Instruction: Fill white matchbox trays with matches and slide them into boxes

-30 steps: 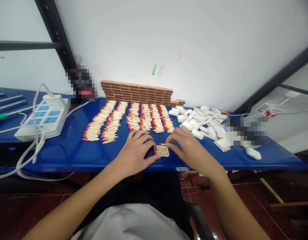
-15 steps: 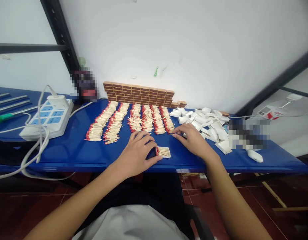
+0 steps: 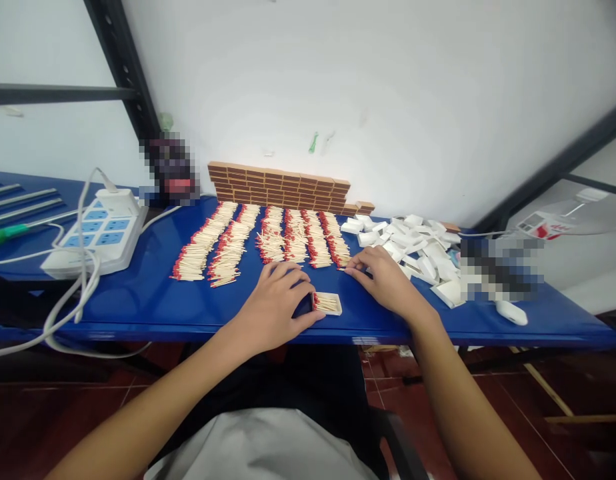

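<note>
A small white matchbox tray with matches in it, their red heads to the left, lies near the table's front edge. The thumb and forefinger of my left hand grip its left end, while the other fingers rest on the table. My right hand is at the near end of the rightmost row of matches. Its thumb and forefinger are pinched on a matchstick there; the fingertips partly hide it. More rows of red-headed matches stretch away to the left.
Behind the rows, brown-sided matchbox sleeves are stacked along the wall. White empty trays lie heaped at the right, near a white rounded object. A power strip with loose cables stands at the left on the blue table.
The camera view has shifted very slightly. Both hands, the tray and the match rows look the same as before.
</note>
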Motion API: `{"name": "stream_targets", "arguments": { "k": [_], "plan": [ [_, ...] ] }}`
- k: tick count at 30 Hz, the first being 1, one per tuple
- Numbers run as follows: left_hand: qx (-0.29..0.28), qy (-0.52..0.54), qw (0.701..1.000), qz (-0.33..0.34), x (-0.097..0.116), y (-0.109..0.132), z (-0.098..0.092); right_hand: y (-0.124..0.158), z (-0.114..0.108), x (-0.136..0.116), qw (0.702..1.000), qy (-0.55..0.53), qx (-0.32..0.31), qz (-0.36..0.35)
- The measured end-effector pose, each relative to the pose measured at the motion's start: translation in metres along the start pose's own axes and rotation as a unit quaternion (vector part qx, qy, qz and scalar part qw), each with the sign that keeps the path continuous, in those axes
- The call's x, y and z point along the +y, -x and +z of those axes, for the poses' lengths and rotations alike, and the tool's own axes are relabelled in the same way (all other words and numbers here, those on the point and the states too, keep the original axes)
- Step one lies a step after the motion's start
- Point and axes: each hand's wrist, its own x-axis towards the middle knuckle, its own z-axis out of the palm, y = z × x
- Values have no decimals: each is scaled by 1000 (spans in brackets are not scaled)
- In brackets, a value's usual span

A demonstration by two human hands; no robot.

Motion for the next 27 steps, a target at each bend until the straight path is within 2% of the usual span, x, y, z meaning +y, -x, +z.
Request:
{"name": "stream_targets", "arguments": {
  "k": [4,11,14,17,21,24,27],
  "plan": [
    [0,-2,1000,-2,-1,1,0,3,-7,-13,1000,-4,-7,5],
    [14,4,1000,8,-2,0,2,19,-23,-77,998,-12,-38,-54],
    [12,3,1000,4,-1,-1,1,20,-23,-89,995,-36,-69,-67],
    [7,3,1000,6,0,-1,1,14,-24,-75,995,-72,-48,-44],
    [10,2,1000,6,-2,1,2,0,-22,-33,999,-47,24,5],
    [11,1,1000,3,-2,2,3,-5,-13,-8,1000,-22,13,13],
    [8,1,1000,5,-2,2,2,-4,-4,2,1000,-17,-2,21]
  ]
}}
